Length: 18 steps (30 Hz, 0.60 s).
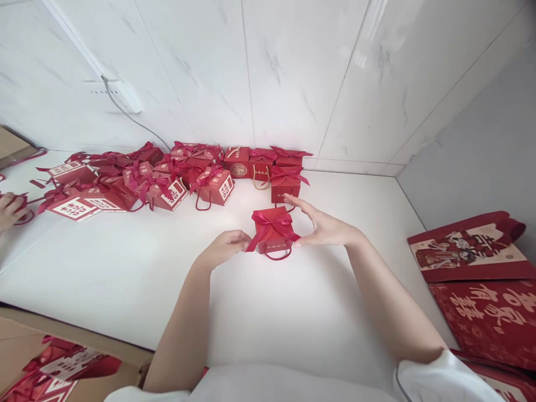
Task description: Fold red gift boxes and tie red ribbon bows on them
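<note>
A small red gift box [271, 231] stands on the white table in front of me. A red ribbon [272, 222] is tied in a bow on its lid, and a cord handle [278, 257] hangs at its near side. To the left of the box, my left hand [224, 247] has its fingers pinched together at the tail of the ribbon. My right hand [324, 226] is at the right side with thumb and fingers spread apart. Its thumb is by the ribbon's right tail, and the forefinger reaches toward another red box [285, 184] just behind.
Several ribboned red boxes [167, 190] crowd along the tiled wall. At the left edge another person's hand [10, 212] touches a red item. Red printed bags [486, 312] lie at the right, and a cardboard box [104, 379] with red boxes stands lower left. A cable [129, 117] hangs from a socket.
</note>
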### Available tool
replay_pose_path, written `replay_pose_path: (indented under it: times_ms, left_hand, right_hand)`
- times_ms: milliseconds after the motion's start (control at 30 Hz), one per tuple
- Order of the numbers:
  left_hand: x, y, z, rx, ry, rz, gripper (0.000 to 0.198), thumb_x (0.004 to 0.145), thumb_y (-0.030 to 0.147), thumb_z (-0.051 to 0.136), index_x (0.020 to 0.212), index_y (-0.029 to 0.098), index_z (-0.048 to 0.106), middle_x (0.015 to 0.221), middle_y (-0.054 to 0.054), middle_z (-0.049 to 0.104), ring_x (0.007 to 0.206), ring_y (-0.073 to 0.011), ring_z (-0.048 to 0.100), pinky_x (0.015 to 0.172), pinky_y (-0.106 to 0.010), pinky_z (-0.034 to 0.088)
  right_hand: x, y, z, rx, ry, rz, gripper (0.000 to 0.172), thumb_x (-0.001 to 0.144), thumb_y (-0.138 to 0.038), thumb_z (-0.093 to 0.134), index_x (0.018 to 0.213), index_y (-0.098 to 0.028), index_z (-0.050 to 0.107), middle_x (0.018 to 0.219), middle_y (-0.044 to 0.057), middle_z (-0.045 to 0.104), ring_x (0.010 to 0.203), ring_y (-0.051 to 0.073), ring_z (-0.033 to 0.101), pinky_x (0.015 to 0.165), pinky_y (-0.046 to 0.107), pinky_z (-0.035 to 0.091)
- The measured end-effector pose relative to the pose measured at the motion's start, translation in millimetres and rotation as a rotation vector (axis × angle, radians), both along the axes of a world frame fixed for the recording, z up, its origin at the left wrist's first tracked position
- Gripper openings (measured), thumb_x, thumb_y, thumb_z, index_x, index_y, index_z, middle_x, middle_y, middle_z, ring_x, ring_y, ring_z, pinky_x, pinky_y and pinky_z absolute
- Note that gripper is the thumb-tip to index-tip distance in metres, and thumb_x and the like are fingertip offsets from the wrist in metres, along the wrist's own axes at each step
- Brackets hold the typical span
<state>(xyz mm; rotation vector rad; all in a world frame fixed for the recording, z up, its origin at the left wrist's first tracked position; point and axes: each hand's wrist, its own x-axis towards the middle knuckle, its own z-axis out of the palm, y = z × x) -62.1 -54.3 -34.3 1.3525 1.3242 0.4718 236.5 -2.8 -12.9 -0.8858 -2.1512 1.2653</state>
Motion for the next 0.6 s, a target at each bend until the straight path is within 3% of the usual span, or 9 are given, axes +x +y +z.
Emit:
replay_pose_path:
  times_ms: [67, 133, 200, 300, 467, 600]
  left_hand:
    - [4, 4, -6.4, 0.103, -0.007, 0.162, 0.032, 0.081, 0.045, 0.055, 0.098, 0.019, 0.062, 0.103, -0.006, 0.066, 0.093, -0.0196, 0.061, 0.084, -0.034, 0.045]
    - [12, 7, -10.3, 0.219, -0.031, 0.330, 0.035, 0.083, 0.049, 0.051, 0.100, 0.020, 0.059, 0.104, -0.006, 0.065, 0.090, -0.0186, 0.061, 0.080, -0.032, 0.046]
    - [21, 10, -10.7, 0.324, -0.063, 0.422, 0.034, 0.083, 0.050, 0.051, 0.100, 0.021, 0.057, 0.103, -0.006, 0.064, 0.090, -0.0182, 0.060, 0.078, -0.031, 0.046]
    - [34, 13, -7.1, 0.436, -0.109, 0.406, 0.030, 0.082, 0.043, 0.055, 0.103, 0.022, 0.059, 0.110, -0.006, 0.062, 0.102, -0.0201, 0.056, 0.083, -0.031, 0.045]
    - [50, 22, -2.1, 0.491, -0.117, 0.398, 0.029, 0.072, 0.022, 0.061, 0.101, 0.023, 0.064, 0.123, -0.005, 0.055, 0.112, -0.0229, 0.052, 0.091, -0.034, 0.043]
    - [56, 29, 0.2, 0.400, -0.148, 0.385, 0.025, 0.070, 0.016, 0.058, 0.094, 0.022, 0.061, 0.123, -0.004, 0.053, 0.102, -0.0203, 0.056, 0.085, -0.033, 0.046]
  right_hand:
    - [-2, 4, -9.4, -0.094, 0.029, 0.023, 0.089, 0.073, -0.047, 0.072, 0.146, -0.040, 0.022, 0.155, 0.001, 0.022, 0.142, 0.028, 0.021, 0.114, 0.051, 0.020]
    - [-6, 7, -14.9, -0.158, 0.106, 0.003, 0.065, 0.085, -0.047, 0.057, 0.143, -0.039, 0.029, 0.153, 0.001, 0.030, 0.140, 0.025, 0.027, 0.112, 0.048, 0.025]
    - [-9, 7, -16.4, -0.164, 0.170, -0.030, 0.052, 0.089, -0.042, 0.052, 0.139, -0.038, 0.037, 0.148, 0.002, 0.037, 0.136, 0.023, 0.034, 0.111, 0.046, 0.027]
    - [-14, 5, -15.5, -0.125, 0.185, -0.038, 0.047, 0.085, -0.036, 0.059, 0.130, -0.034, 0.046, 0.144, 0.002, 0.043, 0.132, 0.022, 0.040, 0.112, 0.045, 0.024]
    - [-22, 3, -15.2, -0.191, 0.211, -0.110, 0.019, 0.087, -0.041, 0.057, 0.098, -0.026, 0.060, 0.141, 0.003, 0.044, 0.136, 0.023, 0.033, 0.111, 0.044, 0.023]
    - [-30, 5, -17.9, -0.216, 0.257, -0.116, 0.029, 0.088, -0.048, 0.053, 0.080, -0.022, 0.062, 0.137, 0.005, 0.047, 0.135, 0.024, 0.035, 0.109, 0.041, 0.028]
